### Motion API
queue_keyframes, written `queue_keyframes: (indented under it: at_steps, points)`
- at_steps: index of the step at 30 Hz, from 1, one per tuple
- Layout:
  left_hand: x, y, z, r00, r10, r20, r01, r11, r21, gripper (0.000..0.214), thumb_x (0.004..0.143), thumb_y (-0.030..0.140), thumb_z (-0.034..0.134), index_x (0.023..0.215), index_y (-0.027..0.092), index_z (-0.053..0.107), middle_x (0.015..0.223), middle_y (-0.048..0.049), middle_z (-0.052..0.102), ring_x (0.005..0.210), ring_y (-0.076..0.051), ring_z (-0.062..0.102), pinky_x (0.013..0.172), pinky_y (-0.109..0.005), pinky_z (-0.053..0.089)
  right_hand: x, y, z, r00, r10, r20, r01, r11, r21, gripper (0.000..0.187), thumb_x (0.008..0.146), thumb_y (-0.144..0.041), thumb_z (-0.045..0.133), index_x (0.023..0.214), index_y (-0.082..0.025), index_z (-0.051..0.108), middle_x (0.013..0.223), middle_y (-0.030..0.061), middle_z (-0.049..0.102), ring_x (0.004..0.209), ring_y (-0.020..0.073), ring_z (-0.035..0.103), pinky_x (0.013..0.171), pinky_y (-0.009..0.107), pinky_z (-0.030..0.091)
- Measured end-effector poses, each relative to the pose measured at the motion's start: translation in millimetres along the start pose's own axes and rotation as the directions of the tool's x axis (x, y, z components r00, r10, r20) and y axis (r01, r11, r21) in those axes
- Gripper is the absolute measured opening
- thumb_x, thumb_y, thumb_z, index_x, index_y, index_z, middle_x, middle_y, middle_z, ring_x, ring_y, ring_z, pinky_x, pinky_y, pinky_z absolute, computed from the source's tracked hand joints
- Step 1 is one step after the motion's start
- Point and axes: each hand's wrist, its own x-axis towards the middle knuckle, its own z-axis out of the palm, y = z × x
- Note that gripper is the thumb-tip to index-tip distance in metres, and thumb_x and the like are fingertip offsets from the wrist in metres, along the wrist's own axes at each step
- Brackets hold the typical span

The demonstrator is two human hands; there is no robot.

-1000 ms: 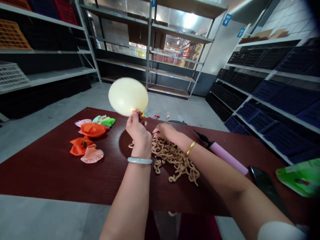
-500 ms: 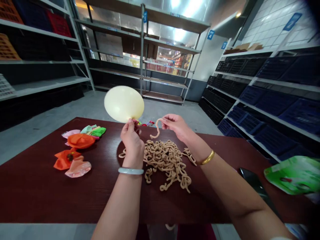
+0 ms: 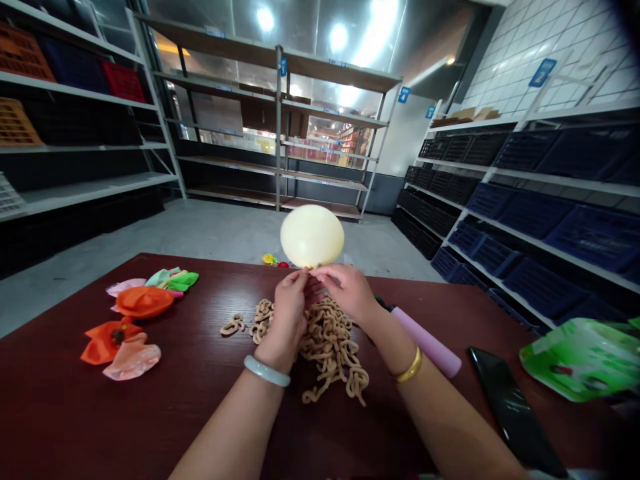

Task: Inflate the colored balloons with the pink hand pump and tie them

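A pale yellow inflated balloon (image 3: 313,235) stands up just above my hands, beyond the far edge of the table. My left hand (image 3: 290,303) pinches it at the neck, fingers closed. Close against it, my right hand (image 3: 347,290) has its thumb and fingertips pressed together at the same neck. A tan cord piece was in that hand; now it is mostly hidden by the fingers. Beneath both hands lies a heap of tan curly cord pieces (image 3: 330,340), partly covered by my left hand. One small tangle (image 3: 233,325) rests apart on the left.
Uninflated colourful balloons, one orange (image 3: 145,302), lie on the table's left side. A pink cylinder (image 3: 427,341) lies beside my right forearm. Further right are a black phone (image 3: 515,407) and a green bag (image 3: 580,360). Shelves with blue crates (image 3: 520,250) line the right wall.
My left hand has brought the balloon rightwards and lower in view. My right hand, with the dangling tan cord piece, has come to the balloon's neck. The pink cylinder has come into view.
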Motion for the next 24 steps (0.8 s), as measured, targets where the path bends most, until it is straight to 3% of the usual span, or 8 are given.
queue_keyframes:
  at_steps: [2, 5, 10, 13, 16, 18, 21, 24]
  points:
    - [1, -10, 0.2, 0.999, -0.032, 0.036, 0.034, 0.997, -0.062, 0.021, 0.072, 0.024, 0.074, 0.088, 0.012, 0.067, 0.078, -0.007, 0.071, 0.061, -0.015, 0.066, 0.053, -0.024, 0.052, -6, 1, 2, 0.992, -0.117, 0.043, 0.123, 0.975, -0.183, 0.025, 0.092, -0.017, 0.052, 0.102, -0.027, 0.072, 0.109, 0.0026, 0.073, 0.105, 0.0191, 0.064, 0.101, 0.038, 0.038]
    - [10, -21, -3.0, 0.994, -0.089, 0.064, 0.101, 0.967, -0.234, 0.017, 0.071, 0.016, 0.073, 0.086, 0.012, 0.066, 0.078, -0.0055, 0.07, 0.061, -0.012, 0.064, 0.054, -0.021, 0.051, -13, 1, 8, 0.964, -0.239, 0.118, 0.264, 0.909, -0.321, 0.028, 0.093, -0.014, 0.05, 0.106, -0.027, 0.071, 0.113, 0.0023, 0.072, 0.111, 0.019, 0.061, 0.105, 0.039, 0.034]
    - [26, -29, -11.0, 0.994, -0.099, 0.041, 0.107, 0.933, -0.343, 0.01, 0.07, 0.009, 0.071, 0.079, 0.01, 0.065, 0.075, -0.0058, 0.069, 0.066, -0.011, 0.064, 0.065, -0.021, 0.052, -17, 2, 25, 0.938, -0.331, 0.106, 0.341, 0.817, -0.464, 0.025, 0.095, -0.017, 0.05, 0.108, -0.021, 0.071, 0.115, 0.0048, 0.07, 0.113, 0.0222, 0.055, 0.104, 0.041, 0.034]
    - [26, -30, -12.6, 1.0, 0.01, 0.01, -0.006, 0.957, -0.292, 0.014, 0.066, 0.008, 0.073, 0.078, 0.01, 0.065, 0.076, -0.0051, 0.07, 0.068, -0.012, 0.064, 0.071, -0.023, 0.051, -18, 1, 30, 0.947, -0.307, 0.098, 0.316, 0.824, -0.469, 0.021, 0.092, -0.016, 0.054, 0.101, -0.021, 0.072, 0.117, 0.0054, 0.068, 0.111, 0.0231, 0.053, 0.103, 0.042, 0.035]
    - [22, -25, -11.3, 0.998, 0.059, -0.026, -0.064, 0.97, -0.236, 0.016, 0.065, 0.011, 0.074, 0.078, 0.011, 0.065, 0.075, -0.0045, 0.069, 0.068, -0.013, 0.063, 0.07, -0.024, 0.05, -17, 3, 27, 0.95, -0.29, 0.118, 0.313, 0.889, -0.334, 0.01, 0.085, -0.02, 0.064, 0.087, -0.022, 0.073, 0.118, 0.0049, 0.066, 0.112, 0.023, 0.054, 0.102, 0.041, 0.037]
    - [19, -21, -10.1, 0.997, 0.053, -0.049, -0.063, 0.97, -0.235, 0.017, 0.065, 0.014, 0.076, 0.077, 0.012, 0.064, 0.071, -0.003, 0.067, 0.063, -0.011, 0.061, 0.064, -0.022, 0.048, -14, 8, 23, 0.972, -0.232, 0.045, 0.237, 0.951, -0.201, 0.011, 0.086, -0.024, 0.063, 0.082, -0.022, 0.072, 0.111, 0.0055, 0.067, 0.104, 0.0202, 0.059, 0.096, 0.037, 0.042]
    - [16, -16, -8.6, 1.0, 0.015, -0.027, -0.02, 0.979, -0.202, 0.02, 0.065, 0.019, 0.078, 0.074, 0.012, 0.062, 0.059, 0.0019, 0.058, 0.048, -0.006, 0.049, 0.048, -0.017, 0.038, -11, 20, 24, 0.996, 0.038, -0.083, -0.045, 0.995, -0.089, 0.019, 0.09, -0.031, 0.056, 0.086, -0.02, 0.072, 0.096, 0.0077, 0.07, 0.09, 0.0193, 0.063, 0.084, 0.033, 0.047]
    - [13, -20, -6.5, 1.0, 0.012, -0.019, -0.014, 0.996, -0.084, 0.025, 0.065, 0.028, 0.08, 0.076, 0.013, 0.063, 0.056, 0.0035, 0.054, 0.045, -0.005, 0.043, 0.043, -0.017, 0.03, -9, 31, 33, 0.97, 0.242, -0.005, -0.241, 0.968, 0.065, 0.023, 0.089, -0.035, 0.056, 0.097, -0.019, 0.071, 0.096, 0.0082, 0.072, 0.09, 0.0213, 0.064, 0.082, 0.034, 0.047]
